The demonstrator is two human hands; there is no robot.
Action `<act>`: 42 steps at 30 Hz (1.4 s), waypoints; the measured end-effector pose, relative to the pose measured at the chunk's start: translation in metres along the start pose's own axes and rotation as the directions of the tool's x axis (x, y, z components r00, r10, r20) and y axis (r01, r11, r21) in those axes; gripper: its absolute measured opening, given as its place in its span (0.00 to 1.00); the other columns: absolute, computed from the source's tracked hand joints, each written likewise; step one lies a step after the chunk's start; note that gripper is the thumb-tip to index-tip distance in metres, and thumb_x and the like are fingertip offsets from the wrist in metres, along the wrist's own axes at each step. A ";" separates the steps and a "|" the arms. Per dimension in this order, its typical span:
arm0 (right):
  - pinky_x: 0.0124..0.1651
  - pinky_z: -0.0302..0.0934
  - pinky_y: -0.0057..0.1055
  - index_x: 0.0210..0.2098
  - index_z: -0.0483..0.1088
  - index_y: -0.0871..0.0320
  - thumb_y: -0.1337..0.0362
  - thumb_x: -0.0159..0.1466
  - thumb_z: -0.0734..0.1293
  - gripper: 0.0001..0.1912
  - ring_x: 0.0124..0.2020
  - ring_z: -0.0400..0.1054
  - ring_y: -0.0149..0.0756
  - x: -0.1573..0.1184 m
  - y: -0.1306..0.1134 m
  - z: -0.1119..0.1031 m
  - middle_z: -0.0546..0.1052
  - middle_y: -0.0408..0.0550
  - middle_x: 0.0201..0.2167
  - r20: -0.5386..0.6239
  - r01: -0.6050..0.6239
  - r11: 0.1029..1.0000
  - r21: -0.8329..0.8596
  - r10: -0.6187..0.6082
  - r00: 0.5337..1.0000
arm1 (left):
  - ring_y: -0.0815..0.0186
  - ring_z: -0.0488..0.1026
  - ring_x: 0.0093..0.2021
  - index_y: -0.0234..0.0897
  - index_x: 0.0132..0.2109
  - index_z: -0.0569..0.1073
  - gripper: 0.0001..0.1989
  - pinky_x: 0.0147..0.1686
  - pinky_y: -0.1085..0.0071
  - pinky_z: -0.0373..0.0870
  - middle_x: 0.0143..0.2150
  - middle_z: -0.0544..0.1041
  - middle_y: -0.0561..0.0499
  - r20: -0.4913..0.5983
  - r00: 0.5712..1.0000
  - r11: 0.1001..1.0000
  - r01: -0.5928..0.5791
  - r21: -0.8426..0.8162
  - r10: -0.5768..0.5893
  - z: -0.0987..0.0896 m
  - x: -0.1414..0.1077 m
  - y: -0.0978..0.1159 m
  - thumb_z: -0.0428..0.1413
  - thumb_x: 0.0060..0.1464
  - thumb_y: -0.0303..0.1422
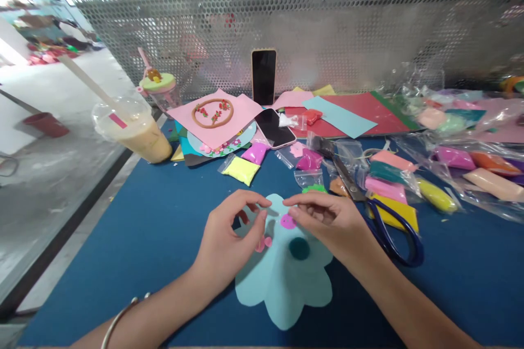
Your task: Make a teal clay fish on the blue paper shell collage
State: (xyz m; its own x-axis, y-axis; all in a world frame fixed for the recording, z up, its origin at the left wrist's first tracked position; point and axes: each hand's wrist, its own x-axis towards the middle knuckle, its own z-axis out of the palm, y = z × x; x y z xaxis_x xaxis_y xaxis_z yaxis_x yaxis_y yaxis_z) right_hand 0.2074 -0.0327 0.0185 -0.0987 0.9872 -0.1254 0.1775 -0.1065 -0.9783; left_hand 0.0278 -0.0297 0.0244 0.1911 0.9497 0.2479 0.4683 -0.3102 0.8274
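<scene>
A pale blue flower-shaped paper (282, 294) lies on the blue table with a crease or ridge down its middle. My left hand (231, 229) is over its left side, thumb and index tips a little apart, nothing visible between them. Near its thumb are small pink clay pieces (268, 241). Over the right side is my right hand (327, 215), its thumb tip beside a round magenta clay piece (287, 221). Its index finger and thumb are also slightly apart, the other fingers curled. A dark teal disc (299, 248) sits on the paper below that hand.
Scissors with dark blue handles (395, 234) lie right of my right hand, among several clay packets (393, 212). Yellow clay (240, 169) lies ahead. Behind are phones (264, 76), coloured papers (344, 114) and a clay-decorated pink sheet (219, 136). A drink cup (143, 136) stands at left.
</scene>
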 end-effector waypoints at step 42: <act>0.29 0.60 0.27 0.31 0.77 0.58 0.53 0.58 0.67 0.14 0.28 0.67 0.32 -0.006 0.009 -0.025 0.75 0.46 0.27 0.261 0.009 0.971 -0.239 0.055 0.964 | 0.64 0.75 0.39 0.39 0.42 0.76 0.10 0.40 0.68 0.72 0.38 0.78 0.49 0.173 0.930 0.940 -0.337 0.058 0.323 0.009 -0.009 0.003 0.60 0.50 0.27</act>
State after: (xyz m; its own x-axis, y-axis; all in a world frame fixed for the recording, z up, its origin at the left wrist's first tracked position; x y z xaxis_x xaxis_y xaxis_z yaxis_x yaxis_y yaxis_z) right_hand 0.2336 -0.0370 0.0150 -0.3409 0.9145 -0.2181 0.4054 -0.0663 -0.9118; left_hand 0.0354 -0.0397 0.0200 0.4785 0.7761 0.4106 0.4255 -0.6141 0.6647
